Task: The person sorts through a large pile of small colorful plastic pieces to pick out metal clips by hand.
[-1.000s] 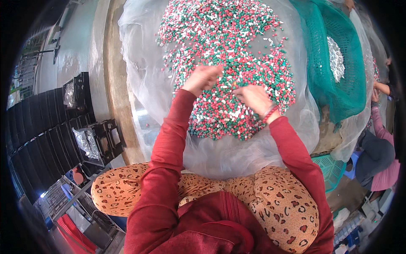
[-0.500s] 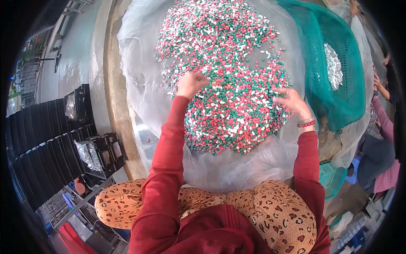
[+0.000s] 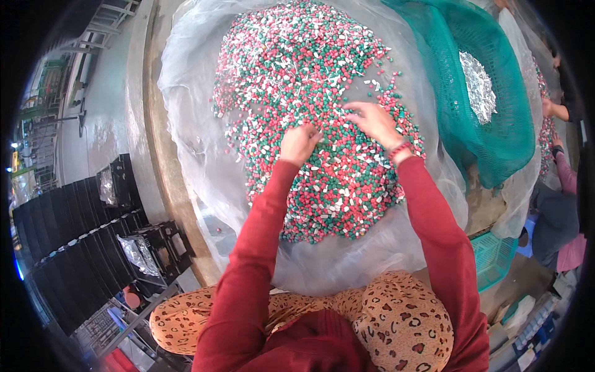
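A broad heap of small red, green and white pellet-like pieces (image 3: pixel 328 204) lies on a translucent sheet (image 3: pixel 192 130) in front of me. Over the middle of the heap, my left hand (image 3: pixel 300 144) has its fingers curled in to a pinch; whatever may be between the fingertips is too small to make out. My right hand (image 3: pixel 375 125) is just above the heap, a little farther off and to the right. Its fingers reach out to the left, apart from the thumb, and no held piece shows.
To the right, green netting lines a basket (image 3: pixel 511 111) holding crumpled silvery material (image 3: pixel 477 87). A teal basket (image 3: pixel 496 263) stands nearer me. Black crates (image 3: pixel 68 242) are stacked at left, past a concrete ledge (image 3: pixel 155 130). A co-worker (image 3: pixel 555 217) sits at the far right.
My right hand has moved left and inward over the heap. My left hand has shifted right and slightly nearer me, so the hands are closer together. The whole view has shifted slightly.
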Motion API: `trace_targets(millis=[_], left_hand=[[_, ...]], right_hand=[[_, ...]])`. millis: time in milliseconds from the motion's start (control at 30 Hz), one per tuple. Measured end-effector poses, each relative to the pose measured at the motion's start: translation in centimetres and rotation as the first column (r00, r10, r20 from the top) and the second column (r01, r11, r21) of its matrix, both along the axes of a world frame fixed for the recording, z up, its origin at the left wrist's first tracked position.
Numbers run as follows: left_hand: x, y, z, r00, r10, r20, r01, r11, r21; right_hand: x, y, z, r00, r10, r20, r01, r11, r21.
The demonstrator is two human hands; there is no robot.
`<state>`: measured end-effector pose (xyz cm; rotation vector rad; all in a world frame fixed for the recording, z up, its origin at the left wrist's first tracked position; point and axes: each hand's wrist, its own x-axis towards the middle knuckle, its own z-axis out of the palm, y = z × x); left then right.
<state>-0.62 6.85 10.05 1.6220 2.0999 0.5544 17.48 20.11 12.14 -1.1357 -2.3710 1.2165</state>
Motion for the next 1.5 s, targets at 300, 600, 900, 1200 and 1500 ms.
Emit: trace_targets(millis=[300, 600, 900, 1200, 1500], left_hand=[[-0.8, -4.6, 8.5, -0.372, -0.068, 0.926, -0.268, 0.963, -0.037], [-0.7, 1.8, 10.4, -0.199, 0.252, 0.947, -0.168, 0.943, -0.286], [5.5, 4.9, -0.1, 0.988, -0.105, -0.112, 0.070, 0.957, -0.281], [7.3, 5.2, 0.4, 0.891, -0.305, -0.336, 0.172, 0.912, -0.373], [1.9, 0.8, 3.3, 0.969, -0.039, 0.243, 0.106, 0.957, -0.270]], right_hand=[[-3.0, -2.4, -3.3, 0.956, 0.184, 0.230, -0.255, 0.908, 0.333], [4.1, -6.1, 0.8, 0.957, 0.135, 0.258, -0.179, 0.971, 0.157], [6.5, -8.1, 1.2, 0.964, 0.008, 0.267, -0.034, 0.995, 0.091], [6.4, -6.4, 2.5, 0.967, -0.079, 0.241, 0.106, 0.989, -0.101], [2.8, 2.2, -0.3, 0.981, -0.190, -0.033, 0.191, 0.981, 0.040]])
